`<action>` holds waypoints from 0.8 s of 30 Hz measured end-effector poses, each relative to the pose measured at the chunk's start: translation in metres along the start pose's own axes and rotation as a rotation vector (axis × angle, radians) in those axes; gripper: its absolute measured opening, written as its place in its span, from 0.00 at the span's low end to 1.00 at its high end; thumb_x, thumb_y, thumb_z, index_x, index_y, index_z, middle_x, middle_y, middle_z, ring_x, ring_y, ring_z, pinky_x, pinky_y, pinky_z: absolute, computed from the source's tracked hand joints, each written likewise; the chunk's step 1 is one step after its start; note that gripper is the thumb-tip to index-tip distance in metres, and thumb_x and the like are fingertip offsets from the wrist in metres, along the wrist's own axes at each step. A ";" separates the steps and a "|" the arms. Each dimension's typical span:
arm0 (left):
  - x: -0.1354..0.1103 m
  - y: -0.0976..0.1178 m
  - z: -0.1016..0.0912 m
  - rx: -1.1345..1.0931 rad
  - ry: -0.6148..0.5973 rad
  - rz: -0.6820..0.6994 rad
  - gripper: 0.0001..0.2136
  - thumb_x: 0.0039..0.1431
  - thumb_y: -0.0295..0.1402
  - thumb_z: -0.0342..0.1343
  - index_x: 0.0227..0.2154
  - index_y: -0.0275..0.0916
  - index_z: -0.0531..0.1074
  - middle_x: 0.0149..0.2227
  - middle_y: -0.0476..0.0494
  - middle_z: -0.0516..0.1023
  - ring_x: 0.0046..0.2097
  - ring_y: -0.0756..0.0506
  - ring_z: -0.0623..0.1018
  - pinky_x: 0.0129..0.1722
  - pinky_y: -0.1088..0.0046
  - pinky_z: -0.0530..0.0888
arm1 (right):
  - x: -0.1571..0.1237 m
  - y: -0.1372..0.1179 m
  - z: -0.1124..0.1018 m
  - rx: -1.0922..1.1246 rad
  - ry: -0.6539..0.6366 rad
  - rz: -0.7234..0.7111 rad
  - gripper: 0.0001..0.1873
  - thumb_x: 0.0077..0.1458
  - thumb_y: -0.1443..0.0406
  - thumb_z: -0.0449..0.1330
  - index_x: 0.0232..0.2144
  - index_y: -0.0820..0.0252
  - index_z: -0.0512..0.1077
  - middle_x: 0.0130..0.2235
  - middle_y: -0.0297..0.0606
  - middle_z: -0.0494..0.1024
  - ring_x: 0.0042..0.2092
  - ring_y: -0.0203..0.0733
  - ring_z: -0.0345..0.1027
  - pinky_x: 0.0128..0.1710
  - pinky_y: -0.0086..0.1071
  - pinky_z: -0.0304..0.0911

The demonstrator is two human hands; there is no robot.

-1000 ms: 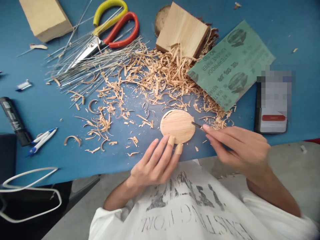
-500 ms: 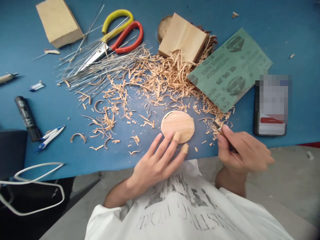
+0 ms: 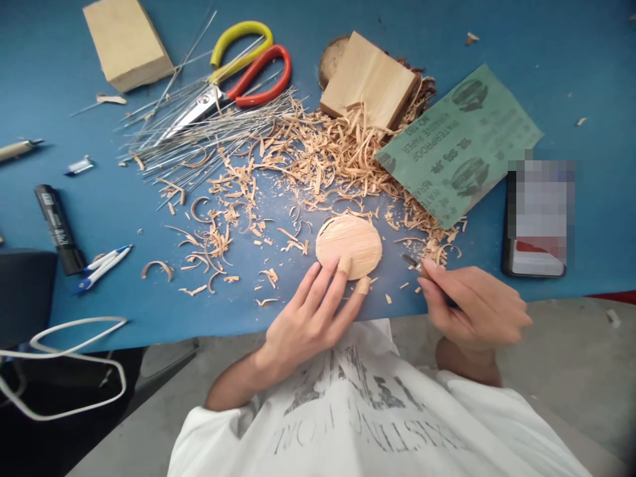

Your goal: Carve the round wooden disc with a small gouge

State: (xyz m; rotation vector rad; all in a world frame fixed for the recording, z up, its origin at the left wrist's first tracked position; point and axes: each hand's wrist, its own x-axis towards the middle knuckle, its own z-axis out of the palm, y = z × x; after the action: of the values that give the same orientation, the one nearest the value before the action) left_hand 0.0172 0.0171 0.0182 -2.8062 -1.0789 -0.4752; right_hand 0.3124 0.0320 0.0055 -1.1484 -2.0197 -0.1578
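A round, pale wooden disc [image 3: 350, 242] lies flat near the front edge of the blue table. My left hand [image 3: 313, 311] rests over its lower edge with the fingers spread, two fingertips on the wood; tape-like covers wrap a couple of fingers. To the right, my right hand [image 3: 472, 305] is closed around a wood carving tool [image 3: 415, 263], its short metal tip pointing left toward the disc but apart from it. Most of the tool's handle is hidden in the fist. Curled wood shavings [image 3: 348, 149] are heaped beyond the disc.
Green sandpaper [image 3: 462, 146] lies beside a phone [image 3: 536, 255] at right. Behind the shavings sits a wooden block [image 3: 370, 79]. Scissors [image 3: 248, 66] lie on thin metal wires [image 3: 209, 139]; another block [image 3: 126, 46], a black marker [image 3: 58, 228] and a pen [image 3: 104, 268] are at left.
My right hand has moved left with the carving tool, bringing its tip closer to the disc. My left hand stays on the disc; the whole view has shifted slightly.
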 end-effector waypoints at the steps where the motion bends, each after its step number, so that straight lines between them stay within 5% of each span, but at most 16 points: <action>1: -0.001 0.000 0.000 -0.001 0.002 -0.005 0.27 0.79 0.30 0.62 0.76 0.30 0.72 0.72 0.21 0.81 0.73 0.28 0.83 0.75 0.50 0.80 | 0.001 0.001 -0.003 0.034 -0.026 -0.014 0.43 0.62 0.79 0.74 0.74 0.48 0.77 0.38 0.30 0.88 0.31 0.38 0.79 0.32 0.34 0.75; 9: -0.001 0.002 0.000 -0.011 -0.027 -0.049 0.26 0.79 0.29 0.61 0.75 0.31 0.72 0.71 0.22 0.82 0.75 0.25 0.80 0.74 0.47 0.81 | 0.023 0.028 -0.028 0.132 -0.390 -0.101 0.32 0.67 0.75 0.74 0.68 0.50 0.79 0.47 0.33 0.91 0.47 0.41 0.88 0.54 0.36 0.87; 15: 0.001 0.002 -0.002 -0.027 -0.021 -0.045 0.24 0.81 0.26 0.56 0.76 0.29 0.72 0.70 0.22 0.83 0.75 0.25 0.80 0.74 0.47 0.81 | 0.048 0.048 -0.028 0.143 -0.520 -0.267 0.20 0.74 0.73 0.69 0.64 0.56 0.79 0.49 0.35 0.90 0.49 0.38 0.88 0.55 0.32 0.84; 20: -0.001 0.002 -0.002 -0.041 -0.011 -0.045 0.23 0.82 0.29 0.59 0.75 0.28 0.73 0.68 0.22 0.85 0.74 0.22 0.80 0.73 0.45 0.82 | 0.060 0.050 -0.031 0.165 -0.615 -0.298 0.23 0.74 0.75 0.67 0.67 0.58 0.77 0.48 0.36 0.89 0.48 0.38 0.86 0.50 0.32 0.82; 24: -0.003 0.002 -0.002 -0.030 -0.005 -0.064 0.27 0.80 0.35 0.66 0.76 0.31 0.73 0.67 0.24 0.85 0.81 0.17 0.67 0.72 0.43 0.82 | 0.056 0.052 -0.036 0.165 -0.663 -0.262 0.31 0.72 0.75 0.69 0.72 0.54 0.73 0.48 0.33 0.88 0.49 0.36 0.85 0.52 0.32 0.81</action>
State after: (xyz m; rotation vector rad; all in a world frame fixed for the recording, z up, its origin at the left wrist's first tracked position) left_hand 0.0162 0.0130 0.0195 -2.8069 -1.1757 -0.4944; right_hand 0.3571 0.0836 0.0548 -0.8944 -2.7022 0.2952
